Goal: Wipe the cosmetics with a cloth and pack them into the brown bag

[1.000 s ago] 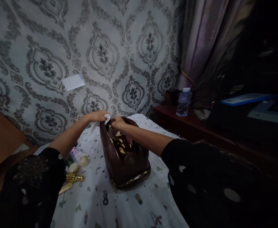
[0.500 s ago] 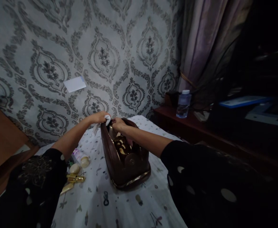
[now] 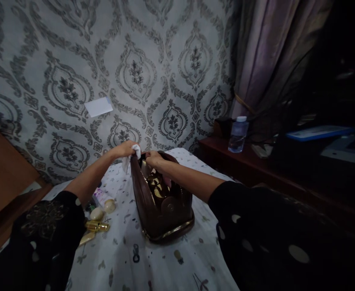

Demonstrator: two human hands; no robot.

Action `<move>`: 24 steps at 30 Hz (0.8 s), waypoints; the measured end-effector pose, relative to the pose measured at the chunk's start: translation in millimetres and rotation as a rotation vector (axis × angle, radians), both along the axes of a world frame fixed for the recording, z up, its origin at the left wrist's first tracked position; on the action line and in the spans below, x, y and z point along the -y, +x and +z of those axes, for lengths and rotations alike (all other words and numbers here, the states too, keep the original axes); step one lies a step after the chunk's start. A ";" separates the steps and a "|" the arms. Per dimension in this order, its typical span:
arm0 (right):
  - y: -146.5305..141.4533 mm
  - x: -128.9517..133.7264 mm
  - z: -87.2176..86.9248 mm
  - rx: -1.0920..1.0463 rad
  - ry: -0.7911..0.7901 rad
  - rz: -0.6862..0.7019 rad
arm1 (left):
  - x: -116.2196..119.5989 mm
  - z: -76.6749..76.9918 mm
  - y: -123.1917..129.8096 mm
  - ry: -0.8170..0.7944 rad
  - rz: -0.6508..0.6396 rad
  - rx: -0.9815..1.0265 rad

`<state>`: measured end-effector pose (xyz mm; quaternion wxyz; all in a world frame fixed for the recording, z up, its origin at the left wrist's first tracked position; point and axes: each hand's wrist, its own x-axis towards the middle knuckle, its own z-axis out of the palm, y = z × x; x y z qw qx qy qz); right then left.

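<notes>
A dark brown zip bag (image 3: 143,206) stands on the bed with its top unzipped, and gold-coloured and pink items (image 3: 159,190) show inside. At its far left corner, my left hand (image 3: 126,149) is closed on a crumpled white cloth (image 3: 136,151), part of which hangs down outside the bag. My right hand (image 3: 154,159) reaches across the opening, its fingers closed at the far rim beside the left hand. The fingertips of the right hand are partly hidden by the rim.
Left of the bag lie a gold tube (image 3: 97,226), round cream-coloured lids (image 3: 97,214) and a pink-and-white tube (image 3: 102,197) on the patterned sheet (image 3: 119,262). A water bottle (image 3: 238,135) stands on the dark red table (image 3: 216,147) at right. Patterned wallpaper is behind.
The whole view has shifted slightly. Both hands remain at the bag's far rim, with the right hand's fingers curled a little more; the white cloth is still in my left hand.
</notes>
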<state>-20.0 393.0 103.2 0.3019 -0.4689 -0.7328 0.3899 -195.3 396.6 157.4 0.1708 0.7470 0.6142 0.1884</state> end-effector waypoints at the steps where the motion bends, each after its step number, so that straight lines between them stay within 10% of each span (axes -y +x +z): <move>1: 1.5 1.5 3.4 0.013 -0.008 0.000 | 4.1 1.1 -0.5 0.019 0.027 0.036; 10: 15.8 25.4 35.4 -0.128 0.147 -0.014 | 115.8 -29.6 -15.6 0.179 0.282 0.269; 18: 57.0 119.7 22.2 -0.265 0.673 0.476 | 270.6 -86.6 -2.2 0.031 0.329 0.211; 24: 65.6 214.8 31.2 -0.328 0.286 0.909 | 336.4 -108.3 2.2 0.039 0.369 0.150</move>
